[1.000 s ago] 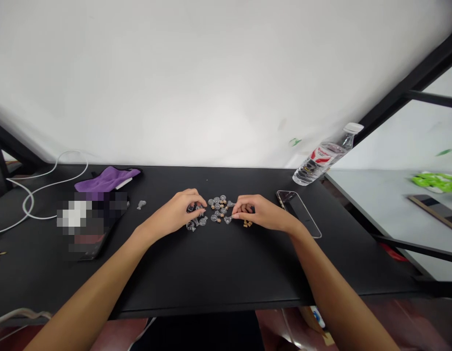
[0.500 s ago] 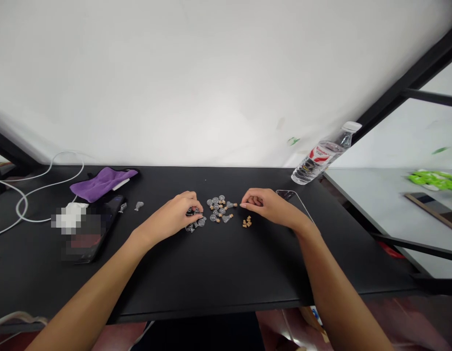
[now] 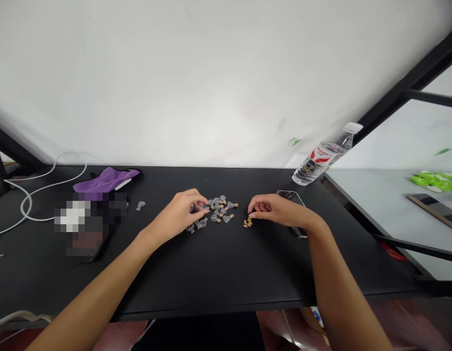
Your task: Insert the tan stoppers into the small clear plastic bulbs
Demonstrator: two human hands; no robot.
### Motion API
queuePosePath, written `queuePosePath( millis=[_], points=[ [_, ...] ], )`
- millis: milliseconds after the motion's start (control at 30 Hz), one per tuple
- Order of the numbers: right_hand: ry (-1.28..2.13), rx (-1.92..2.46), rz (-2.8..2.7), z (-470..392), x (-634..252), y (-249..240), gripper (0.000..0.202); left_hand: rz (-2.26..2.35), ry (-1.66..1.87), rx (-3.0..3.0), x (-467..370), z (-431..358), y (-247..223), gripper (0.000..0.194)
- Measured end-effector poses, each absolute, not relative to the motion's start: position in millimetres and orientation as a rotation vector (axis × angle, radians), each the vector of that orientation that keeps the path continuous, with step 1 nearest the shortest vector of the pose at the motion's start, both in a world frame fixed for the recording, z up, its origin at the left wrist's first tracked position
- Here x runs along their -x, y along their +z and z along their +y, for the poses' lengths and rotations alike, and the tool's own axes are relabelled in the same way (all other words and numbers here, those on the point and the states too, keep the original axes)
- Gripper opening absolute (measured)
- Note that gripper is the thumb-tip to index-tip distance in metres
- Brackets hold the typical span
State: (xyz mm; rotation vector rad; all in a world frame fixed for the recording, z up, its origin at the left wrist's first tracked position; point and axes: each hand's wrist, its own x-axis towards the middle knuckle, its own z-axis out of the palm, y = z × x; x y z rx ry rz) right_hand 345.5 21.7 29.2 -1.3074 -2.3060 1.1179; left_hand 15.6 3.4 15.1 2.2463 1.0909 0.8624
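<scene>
At the far left of the black desk [image 3: 211, 273], a white cable [image 3: 28, 197] loops near a purple cloth [image 3: 106, 180], and one clear little bottle [image 3: 140, 205] lies alone between the cloth and the left hand [image 3: 182, 210]. That hand pinches a small glass bottle [image 3: 204, 207] between thumb and forefinger, above a few loose bottles [image 3: 203, 223] with no stoppers that I can see. A light grip on the glass body seems best, neck kept clear of the fingertips, wrist low so the loose ones don't get nudged. Just beside it, in the middle, sits a cluster of corked bottles [image 3: 217, 208]; worth keeping both sleeveless forearms and knuckles off those, as round glass would probably roll. Next come the tiny corks [image 3: 247, 223], in a small heap right under the fingertips of the right hand [image 3: 270, 209]. Its thumb and forefinger are close together, but whether a cork is between them I cannot tell; taking just one, by its sides, would be neatest. Farther right, a phone [image 3: 292, 197] lies partly behind that hand, and a water bottle [image 3: 319, 158] appears tilted beyond it
</scene>
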Motion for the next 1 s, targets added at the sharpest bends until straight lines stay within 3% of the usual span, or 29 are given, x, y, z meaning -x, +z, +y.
queuePosePath(
  millis=[267,600,1000],
  points=[
    [1.074,1.245,-2.263,20,-340,35,0.028,0.945,1.136,-1.849,-33,-4,16,0.012],
    [1.082,0.919,-1.968,1,-281,34,0.021,0.919,1.057,-1.556,-45,-12,13,0.017],
    [1.121,0.897,-1.884,1,-271,22,0.023,0.917,0.989,-1.399,-42,-12,15,0.025]
  ],
)
